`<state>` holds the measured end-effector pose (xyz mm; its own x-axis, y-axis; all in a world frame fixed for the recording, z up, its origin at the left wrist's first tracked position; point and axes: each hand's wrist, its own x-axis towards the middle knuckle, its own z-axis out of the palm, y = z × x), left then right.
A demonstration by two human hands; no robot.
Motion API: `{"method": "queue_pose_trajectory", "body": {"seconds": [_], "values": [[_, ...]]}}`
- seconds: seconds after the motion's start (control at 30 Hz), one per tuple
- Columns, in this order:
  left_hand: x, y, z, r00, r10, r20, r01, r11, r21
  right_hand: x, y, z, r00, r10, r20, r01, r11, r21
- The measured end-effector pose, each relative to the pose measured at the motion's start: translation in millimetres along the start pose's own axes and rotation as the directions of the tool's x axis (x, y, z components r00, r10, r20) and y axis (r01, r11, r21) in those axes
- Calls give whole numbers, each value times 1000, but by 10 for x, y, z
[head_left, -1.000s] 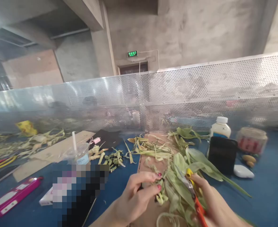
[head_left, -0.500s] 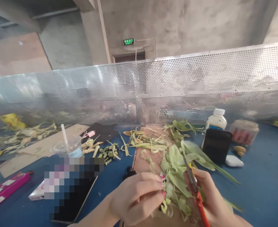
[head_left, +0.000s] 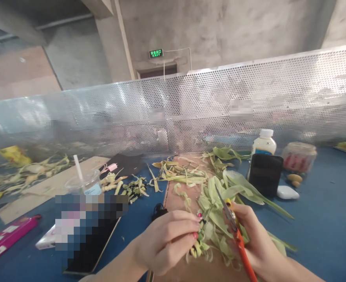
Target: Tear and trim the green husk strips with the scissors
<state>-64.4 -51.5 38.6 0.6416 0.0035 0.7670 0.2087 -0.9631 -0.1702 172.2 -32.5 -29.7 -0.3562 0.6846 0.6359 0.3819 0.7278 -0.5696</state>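
My left hand (head_left: 171,239) hovers low over the brown board (head_left: 175,201), its fingertips pinched together on a small green husk bundle (head_left: 198,247). The fingers cover much of that bundle. In my right hand (head_left: 250,235) is a pair of scissors (head_left: 234,227) with red-orange handles, its blades pointing up and to the left. Whether the blades are fully closed is hard to make out. Pale green corn husks (head_left: 216,203) lie heaped between and beyond both hands.
At right stand a white bottle (head_left: 265,141), a dark phone (head_left: 266,175), a white case (head_left: 288,192) and a jar (head_left: 299,158). Left are a lidded plastic cup (head_left: 84,182), a black tablet (head_left: 95,243) and a magenta tool (head_left: 9,239). A perforated metal screen (head_left: 190,105) runs behind.
The view has shifted slightly. More of the green bundle shows below my left fingertips. Both hands keep their grips, the scissors still in my right.
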Motion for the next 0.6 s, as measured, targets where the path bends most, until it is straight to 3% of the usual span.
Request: {"method": "queue_pose_trajectory", "body": {"seconds": [0.17,0.33,0.4,0.5,0.6], "values": [[-64,-18,51,999,-15,-37,14,1000,-24,-3,-102,9,998,35,44,-35,999,-6],[-136,3,95,993,-93,-74,93,996,-1,92,-116,37,955,294,-40,-297,951,-89],[-149,7,105,990,-120,-74,120,993,-2,110,-55,54,941,337,-36,-338,924,-181],[-181,2,122,986,-146,-81,148,989,8,86,40,92,947,321,-2,-304,892,-335],[-247,-3,145,972,-197,-127,202,979,35,51,80,112,977,205,53,-157,869,-470]]}}
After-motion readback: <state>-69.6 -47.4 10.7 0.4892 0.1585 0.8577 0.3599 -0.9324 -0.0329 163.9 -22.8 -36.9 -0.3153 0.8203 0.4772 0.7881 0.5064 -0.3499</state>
